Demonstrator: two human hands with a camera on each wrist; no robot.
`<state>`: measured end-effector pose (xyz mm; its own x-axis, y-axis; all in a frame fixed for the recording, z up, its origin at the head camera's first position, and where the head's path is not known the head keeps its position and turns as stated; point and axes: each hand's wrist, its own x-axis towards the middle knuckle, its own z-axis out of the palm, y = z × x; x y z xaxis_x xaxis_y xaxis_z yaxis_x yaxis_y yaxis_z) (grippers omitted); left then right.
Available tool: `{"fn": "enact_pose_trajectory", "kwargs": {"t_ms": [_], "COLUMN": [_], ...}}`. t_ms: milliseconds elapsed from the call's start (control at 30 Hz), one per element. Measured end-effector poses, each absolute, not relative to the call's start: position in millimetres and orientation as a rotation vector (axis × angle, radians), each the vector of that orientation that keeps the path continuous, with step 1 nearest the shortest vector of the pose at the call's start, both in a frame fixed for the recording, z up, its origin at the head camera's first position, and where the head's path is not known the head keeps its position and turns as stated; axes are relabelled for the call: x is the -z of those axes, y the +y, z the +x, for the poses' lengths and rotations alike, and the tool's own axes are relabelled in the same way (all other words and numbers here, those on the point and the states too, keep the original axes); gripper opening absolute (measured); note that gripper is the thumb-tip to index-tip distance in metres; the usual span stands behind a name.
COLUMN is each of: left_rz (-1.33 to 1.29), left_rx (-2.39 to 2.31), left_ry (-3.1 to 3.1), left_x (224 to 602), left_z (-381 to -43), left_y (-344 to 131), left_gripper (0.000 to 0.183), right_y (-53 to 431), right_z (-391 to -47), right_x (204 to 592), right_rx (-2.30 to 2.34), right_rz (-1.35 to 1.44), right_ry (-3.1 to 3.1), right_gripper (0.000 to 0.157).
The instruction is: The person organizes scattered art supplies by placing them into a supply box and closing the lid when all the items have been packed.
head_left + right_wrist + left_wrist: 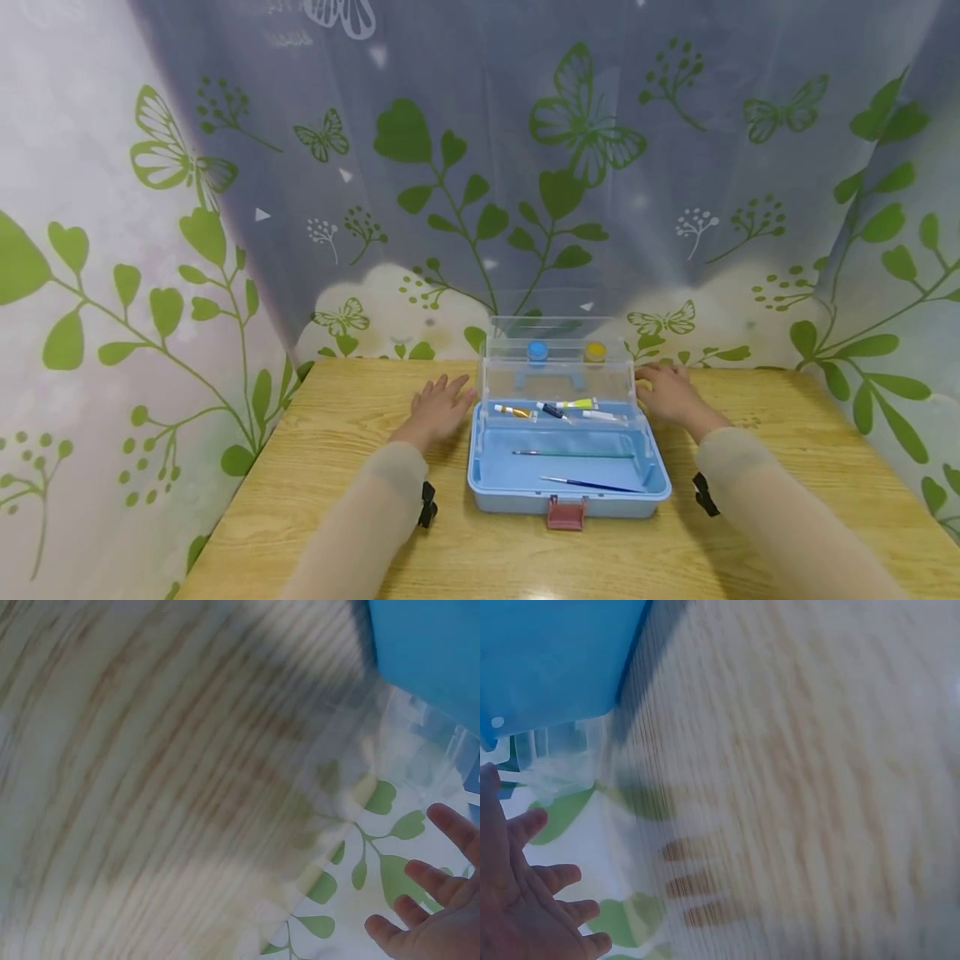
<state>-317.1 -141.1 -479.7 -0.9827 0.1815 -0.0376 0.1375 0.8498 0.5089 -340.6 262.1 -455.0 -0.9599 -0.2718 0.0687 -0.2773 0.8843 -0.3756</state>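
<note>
A light blue storage box [510, 503] lies open on the table, its clear lid [615, 383] raised at the back. Beside the lid's left edge is my left hand [438, 408], fingers spread and nothing held. On the other side, my right hand [671, 396] has its fingertips right at the lid's edge, the fingers loosely extended. Across the raised tray lie several paint tubes [516, 412]. Higher up sit a blue paint jar [537, 352] and a yellow paint jar [596, 352]. In the base rest a green paintbrush [573, 454] and a dark blue paintbrush [596, 484].
A pink latch [566, 514] hangs from the box's front. The wood-grain table [330, 467] extends to both sides of the box. Directly behind its back edge hangs a curtain [465, 208] with leaves and butterflies, which also closes in the left and right sides.
</note>
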Motion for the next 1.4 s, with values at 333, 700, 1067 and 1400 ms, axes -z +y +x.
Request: {"fn": "enact_pose_trajectory", "kwargs": {"t_ms": [333,700,1067,1400], "left_rz": [0.231,0.234,0.242,0.259], "left_rx": [-0.704,-0.691,-0.761,-0.846], "left_ry": [2.889,2.843,2.796,2.748], "left_x": [480.1,478.2,469.4,473.8], "left_z": [-325.4,-332.3,-330.5,-335.9], "left_y": [-137.4,-132.4,-132.6,-133.2], "left_gripper": [0.063,0.067,0.065,0.059], "right_y": [261.8,266.7,268.6,264.3], "right_z": [-345.8,-352.6,-354.4,-353.1], "right_x": [463.9,467.5,465.7,467.6], "right_rx": [-0.621,-0.671,-0.935,-0.858], "right_rz": [0.423,0.539,0.569,0.571], "right_ry": [-3.085,-3.109,-3.089,-3.031], "right_gripper": [0.053,0.053,0.063,0.04]}}
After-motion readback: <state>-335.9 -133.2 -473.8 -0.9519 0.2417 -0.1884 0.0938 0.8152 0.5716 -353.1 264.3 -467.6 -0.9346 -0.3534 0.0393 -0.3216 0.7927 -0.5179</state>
